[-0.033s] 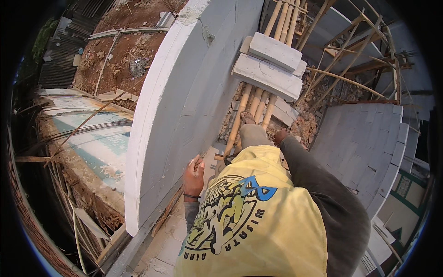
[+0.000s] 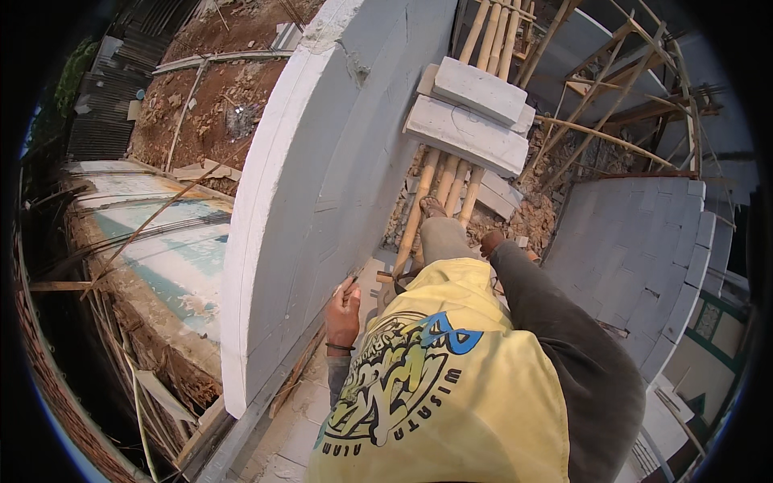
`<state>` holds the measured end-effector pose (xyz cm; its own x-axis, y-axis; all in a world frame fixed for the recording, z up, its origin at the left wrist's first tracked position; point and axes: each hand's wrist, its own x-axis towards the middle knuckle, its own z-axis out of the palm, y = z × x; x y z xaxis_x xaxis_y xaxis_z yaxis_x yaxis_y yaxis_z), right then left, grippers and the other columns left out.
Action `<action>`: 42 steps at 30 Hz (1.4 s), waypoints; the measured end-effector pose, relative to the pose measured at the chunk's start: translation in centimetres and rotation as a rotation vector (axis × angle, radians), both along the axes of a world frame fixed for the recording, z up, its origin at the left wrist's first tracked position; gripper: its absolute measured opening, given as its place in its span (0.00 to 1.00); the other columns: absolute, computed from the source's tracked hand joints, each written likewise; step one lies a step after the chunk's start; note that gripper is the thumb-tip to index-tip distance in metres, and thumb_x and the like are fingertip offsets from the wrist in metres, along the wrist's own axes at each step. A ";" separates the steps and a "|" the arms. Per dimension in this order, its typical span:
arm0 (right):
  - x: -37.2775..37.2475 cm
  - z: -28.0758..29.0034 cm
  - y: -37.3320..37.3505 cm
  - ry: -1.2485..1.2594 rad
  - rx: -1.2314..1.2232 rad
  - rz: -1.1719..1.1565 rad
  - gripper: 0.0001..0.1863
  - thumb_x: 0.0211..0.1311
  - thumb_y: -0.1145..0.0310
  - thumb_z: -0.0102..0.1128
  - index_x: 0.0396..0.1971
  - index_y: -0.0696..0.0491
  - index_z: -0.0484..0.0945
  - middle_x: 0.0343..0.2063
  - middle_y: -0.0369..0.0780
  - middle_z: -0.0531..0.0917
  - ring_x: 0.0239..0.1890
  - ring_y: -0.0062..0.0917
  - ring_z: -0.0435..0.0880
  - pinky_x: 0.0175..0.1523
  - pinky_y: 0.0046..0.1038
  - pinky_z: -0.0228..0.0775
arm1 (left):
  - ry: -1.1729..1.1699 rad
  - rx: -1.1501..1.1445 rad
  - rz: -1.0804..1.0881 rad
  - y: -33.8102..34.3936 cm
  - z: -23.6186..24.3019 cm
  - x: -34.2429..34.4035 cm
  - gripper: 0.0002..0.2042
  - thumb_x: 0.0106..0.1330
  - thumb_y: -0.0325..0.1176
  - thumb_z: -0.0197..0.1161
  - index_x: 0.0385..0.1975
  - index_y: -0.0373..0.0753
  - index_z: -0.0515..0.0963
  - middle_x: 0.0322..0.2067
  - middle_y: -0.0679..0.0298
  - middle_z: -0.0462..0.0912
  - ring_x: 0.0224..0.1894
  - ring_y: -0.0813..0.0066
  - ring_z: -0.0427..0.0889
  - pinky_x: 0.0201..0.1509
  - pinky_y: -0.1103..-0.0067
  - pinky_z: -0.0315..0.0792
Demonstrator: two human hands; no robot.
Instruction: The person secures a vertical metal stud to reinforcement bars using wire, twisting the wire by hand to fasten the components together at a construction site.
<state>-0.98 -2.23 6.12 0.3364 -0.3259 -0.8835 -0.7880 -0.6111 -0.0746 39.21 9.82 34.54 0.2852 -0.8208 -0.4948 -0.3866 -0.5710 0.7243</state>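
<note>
Pale grey blockwork fills the head view: a block wall (image 2: 330,185) sweeps down beside the person, and just off its face, toward its lower end, we have the left hand (image 2: 343,314)! Fingers bend in toward the thumb, a dark band round the wrist, and a slim dark sliver shows at the tips. Too small to name, and I cannot tell whether it is pinched or whether the knuckles touch the wall. So the wall stands to the left of that grip, its long white upper edge running well past the hand at both ends.

Over to the right hand (image 2: 492,242), out beyond the yellow shirt (image 2: 459,378), fingers curled; what they hold, if anything, is hidden. It hangs near the bamboo poles (image 2: 425,183), just right of their near ends, with rubble (image 2: 535,213) beyond. Farther along, two pale blocks (image 2: 467,137) lie crosswise over the poles, well apart from both hands. One sandalled foot (image 2: 435,208) sits by the poles, on this side of the blocks!
</note>
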 end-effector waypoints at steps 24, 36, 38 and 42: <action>1.4 -34.0 -40.5 0.000 -0.368 -1.195 0.15 0.65 0.69 0.45 0.47 0.53 0.77 0.49 0.44 0.82 0.53 0.36 0.80 0.58 0.45 0.63 | -0.274 1.124 0.126 9.9 -23.6 -7.3 0.33 0.66 0.54 0.55 0.63 0.34 0.64 0.56 0.46 0.74 0.59 0.52 0.72 0.64 0.64 0.64; 19.0 5.2 -14.4 -0.725 1.292 -1.296 0.10 0.66 0.67 0.52 0.35 0.58 0.77 0.20 0.33 0.73 0.16 0.16 0.66 0.23 0.22 0.66 | 0.050 0.691 0.459 4.8 -14.5 -4.0 0.49 0.60 0.65 0.57 0.66 0.24 0.56 0.66 0.42 0.62 0.70 0.53 0.60 0.71 0.71 0.55; 21.5 12.8 -12.4 -0.655 1.515 -1.185 0.12 0.68 0.63 0.54 0.37 0.58 0.77 0.15 0.28 0.64 0.16 0.14 0.61 0.25 0.22 0.62 | 0.315 0.382 0.719 2.1 -11.8 -3.9 0.46 0.63 0.60 0.58 0.69 0.29 0.52 0.64 0.49 0.67 0.68 0.61 0.63 0.69 0.73 0.58; 25.6 20.8 -8.9 -0.503 1.729 -1.067 0.10 0.68 0.65 0.55 0.37 0.58 0.76 0.14 0.27 0.61 0.15 0.14 0.60 0.27 0.25 0.63 | 0.655 -0.064 0.915 2.6 -9.4 -4.0 0.36 0.69 0.52 0.57 0.68 0.34 0.55 0.57 0.57 0.75 0.62 0.69 0.71 0.63 0.73 0.66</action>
<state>24.60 -11.10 26.89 0.8709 0.3560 -0.3388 -0.4385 0.8741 -0.2087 35.20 12.41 25.18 0.4933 -0.4652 -0.7351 0.6242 -0.3993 0.6715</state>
